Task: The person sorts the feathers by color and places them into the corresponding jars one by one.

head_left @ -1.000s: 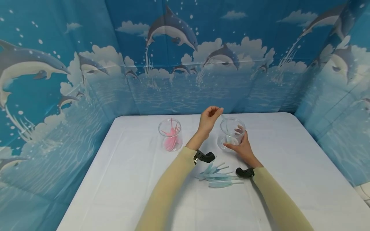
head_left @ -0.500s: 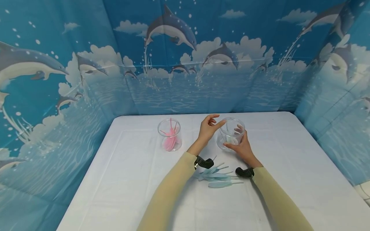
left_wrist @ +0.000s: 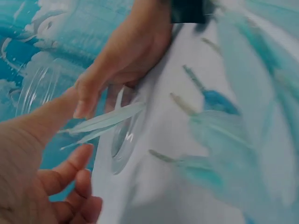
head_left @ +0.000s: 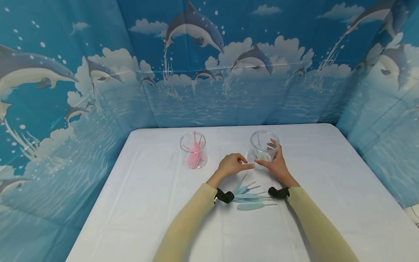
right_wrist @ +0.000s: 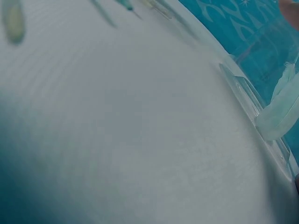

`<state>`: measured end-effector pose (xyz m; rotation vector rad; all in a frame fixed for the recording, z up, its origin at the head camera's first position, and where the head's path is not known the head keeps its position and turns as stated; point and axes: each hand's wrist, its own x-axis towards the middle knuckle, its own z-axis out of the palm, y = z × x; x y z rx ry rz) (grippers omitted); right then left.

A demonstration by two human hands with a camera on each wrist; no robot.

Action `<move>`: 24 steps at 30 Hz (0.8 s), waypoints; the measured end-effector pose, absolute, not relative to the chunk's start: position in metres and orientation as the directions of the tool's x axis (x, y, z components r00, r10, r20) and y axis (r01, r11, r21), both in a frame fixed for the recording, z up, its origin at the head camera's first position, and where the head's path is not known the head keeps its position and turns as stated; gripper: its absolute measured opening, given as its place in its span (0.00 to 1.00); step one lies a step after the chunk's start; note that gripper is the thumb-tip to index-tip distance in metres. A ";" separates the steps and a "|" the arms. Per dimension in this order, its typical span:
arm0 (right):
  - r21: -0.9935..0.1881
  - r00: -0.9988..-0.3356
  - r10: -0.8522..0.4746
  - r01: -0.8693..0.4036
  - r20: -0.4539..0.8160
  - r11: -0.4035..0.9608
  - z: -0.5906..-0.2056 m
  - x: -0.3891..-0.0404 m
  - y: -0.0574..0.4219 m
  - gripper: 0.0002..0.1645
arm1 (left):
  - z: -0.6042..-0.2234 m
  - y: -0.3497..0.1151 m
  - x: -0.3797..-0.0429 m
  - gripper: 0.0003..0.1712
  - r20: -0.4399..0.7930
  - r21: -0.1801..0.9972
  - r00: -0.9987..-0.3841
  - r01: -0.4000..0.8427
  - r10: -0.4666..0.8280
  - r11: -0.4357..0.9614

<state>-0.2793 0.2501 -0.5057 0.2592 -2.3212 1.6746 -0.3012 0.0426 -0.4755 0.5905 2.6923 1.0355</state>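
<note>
My right hand (head_left: pixel 277 165) grips a clear glass jar (head_left: pixel 262 151) on the table, thumb along its near side and fingers behind it. Pale feathers (left_wrist: pixel 105 121) stand inside that jar, as both wrist views show. To the left of the jar, my left hand (head_left: pixel 231 163) hovers with nothing in it, thumb and fingers apart and loosely bent. In the left wrist view its thumb overlaps the jar. Several light blue feathers (head_left: pixel 250 197) lie loose on the table in front of the jar, between my wrists.
A second glass jar (head_left: pixel 182 147) stands to the left with pink feathers (head_left: pixel 195 154) in it. The white-covered table (head_left: pixel 147 200) ends at the back against a blue dolphin-print curtain (head_left: pixel 196 102), which also hangs at both sides.
My left hand has let a feather go into the jar, then dropped down from the rim toward me. My right hand has kept its grip on the jar.
</note>
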 end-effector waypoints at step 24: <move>-0.904 -0.958 0.032 -0.257 0.284 0.340 -0.502 -0.279 0.248 0.60 | -0.494 0.050 -0.275 0.21 -0.035 0.241 -0.915 0.382 0.401 0.892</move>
